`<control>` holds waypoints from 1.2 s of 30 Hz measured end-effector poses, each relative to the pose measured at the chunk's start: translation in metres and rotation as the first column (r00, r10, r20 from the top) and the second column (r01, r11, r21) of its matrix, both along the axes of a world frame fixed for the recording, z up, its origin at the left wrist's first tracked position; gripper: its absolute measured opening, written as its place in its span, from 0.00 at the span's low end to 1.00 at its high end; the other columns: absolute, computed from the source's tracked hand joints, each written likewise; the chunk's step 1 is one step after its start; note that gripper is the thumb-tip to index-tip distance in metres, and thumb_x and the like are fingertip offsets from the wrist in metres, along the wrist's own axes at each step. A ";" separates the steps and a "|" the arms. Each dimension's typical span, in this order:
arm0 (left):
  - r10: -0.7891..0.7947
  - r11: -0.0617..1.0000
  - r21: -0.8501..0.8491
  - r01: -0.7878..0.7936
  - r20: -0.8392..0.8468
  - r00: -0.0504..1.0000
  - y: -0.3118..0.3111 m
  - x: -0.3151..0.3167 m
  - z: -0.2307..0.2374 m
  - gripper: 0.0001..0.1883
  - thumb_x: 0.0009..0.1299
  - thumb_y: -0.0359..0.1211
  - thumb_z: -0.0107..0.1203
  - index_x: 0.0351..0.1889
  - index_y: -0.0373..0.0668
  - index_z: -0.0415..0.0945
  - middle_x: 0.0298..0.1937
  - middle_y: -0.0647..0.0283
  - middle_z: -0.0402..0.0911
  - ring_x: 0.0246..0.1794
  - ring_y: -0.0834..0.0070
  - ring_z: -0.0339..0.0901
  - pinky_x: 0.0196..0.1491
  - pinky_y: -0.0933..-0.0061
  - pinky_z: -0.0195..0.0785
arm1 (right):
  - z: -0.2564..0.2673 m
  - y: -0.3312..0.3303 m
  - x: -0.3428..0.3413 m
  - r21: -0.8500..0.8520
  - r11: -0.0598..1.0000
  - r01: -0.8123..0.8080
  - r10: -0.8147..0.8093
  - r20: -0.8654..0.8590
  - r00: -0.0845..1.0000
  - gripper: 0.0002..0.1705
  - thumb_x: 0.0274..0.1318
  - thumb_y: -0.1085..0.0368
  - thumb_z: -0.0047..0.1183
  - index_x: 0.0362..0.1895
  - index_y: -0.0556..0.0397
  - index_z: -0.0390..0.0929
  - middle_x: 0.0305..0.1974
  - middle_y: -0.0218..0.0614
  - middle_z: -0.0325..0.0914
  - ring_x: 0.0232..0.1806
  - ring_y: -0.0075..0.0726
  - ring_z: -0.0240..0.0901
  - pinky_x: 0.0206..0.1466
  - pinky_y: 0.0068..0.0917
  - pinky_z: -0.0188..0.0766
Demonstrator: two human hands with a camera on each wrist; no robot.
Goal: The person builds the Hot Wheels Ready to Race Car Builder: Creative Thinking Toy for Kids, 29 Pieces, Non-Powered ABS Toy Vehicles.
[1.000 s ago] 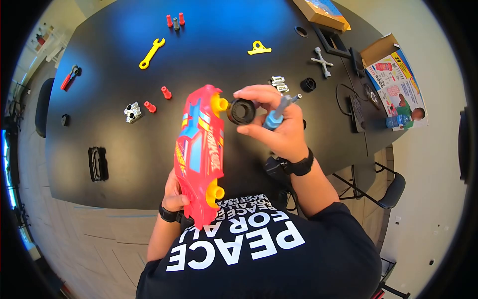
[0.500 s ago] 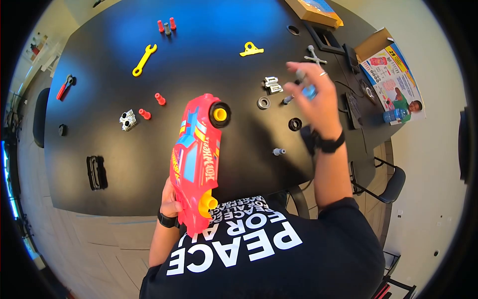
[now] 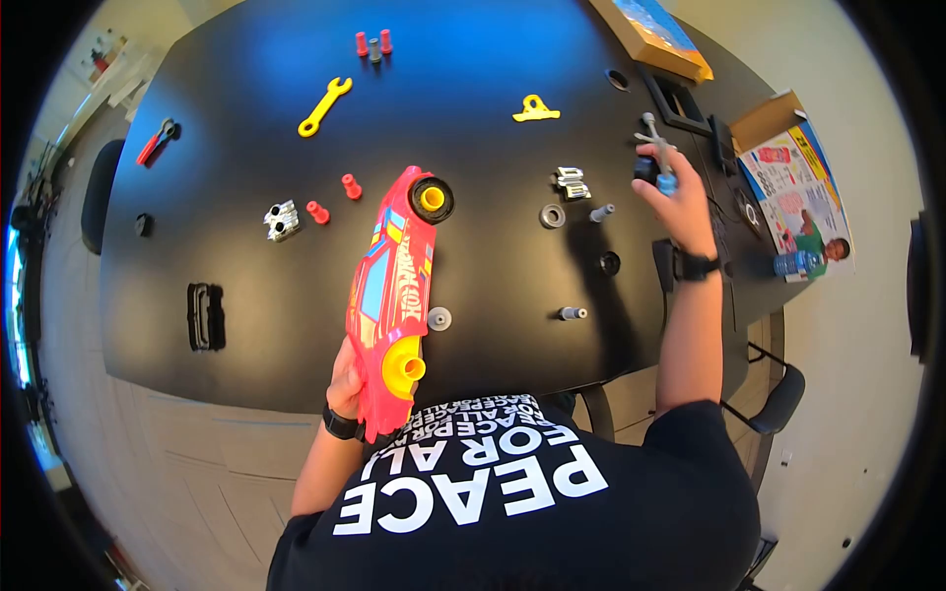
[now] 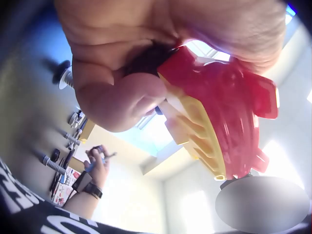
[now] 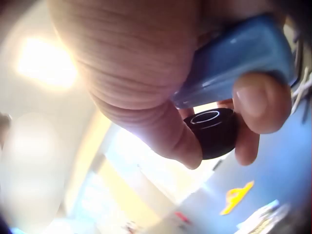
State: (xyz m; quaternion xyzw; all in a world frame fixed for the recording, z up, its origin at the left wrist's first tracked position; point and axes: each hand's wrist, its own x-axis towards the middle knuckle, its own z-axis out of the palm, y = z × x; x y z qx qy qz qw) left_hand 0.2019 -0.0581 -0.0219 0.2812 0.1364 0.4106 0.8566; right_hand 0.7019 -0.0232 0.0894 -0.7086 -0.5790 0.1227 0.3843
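My left hand [image 3: 345,379] grips the rear of a red toy car [image 3: 394,286], held tilted above the table. A black wheel [image 3: 445,209] sits around the yellow hub at one end; the yellow hub [image 3: 404,366] near my left hand is bare. At the table's right, my right hand [image 3: 680,202] pinches another black wheel [image 5: 214,139] between thumb and fingertips. The same hand holds a blue-handled tool [image 5: 239,53] with a grey shaft against the palm. A grey bolt [image 3: 439,319] stands beside the car, partly hidden by it.
Grey bolts [image 3: 573,313], a grey ring [image 3: 553,216], a black ring [image 3: 610,263] and silver parts [image 3: 572,183] lie between the hands. Farther off are a yellow wrench [image 3: 324,106], a yellow bracket [image 3: 535,109] and red pegs [image 3: 352,186]. Boxes [image 3: 655,37] and a bottle [image 3: 796,264] stand right.
The first black wheel went from my right hand onto the car's hub. My right hand then moved right and picked up another wheel from the table. The car stays in my left hand.
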 end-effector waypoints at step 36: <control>-0.023 0.996 -0.081 0.045 0.260 0.965 0.017 0.018 0.013 0.41 0.73 0.52 0.71 0.63 0.25 0.64 0.53 0.50 0.68 0.40 0.70 0.73 0.23 0.74 0.72 | -0.052 -0.092 -0.051 -0.194 0.976 -0.093 0.128 0.174 0.976 0.32 0.43 0.71 0.82 0.57 0.55 0.87 0.55 0.41 0.84 0.55 0.56 0.81 0.60 0.44 0.77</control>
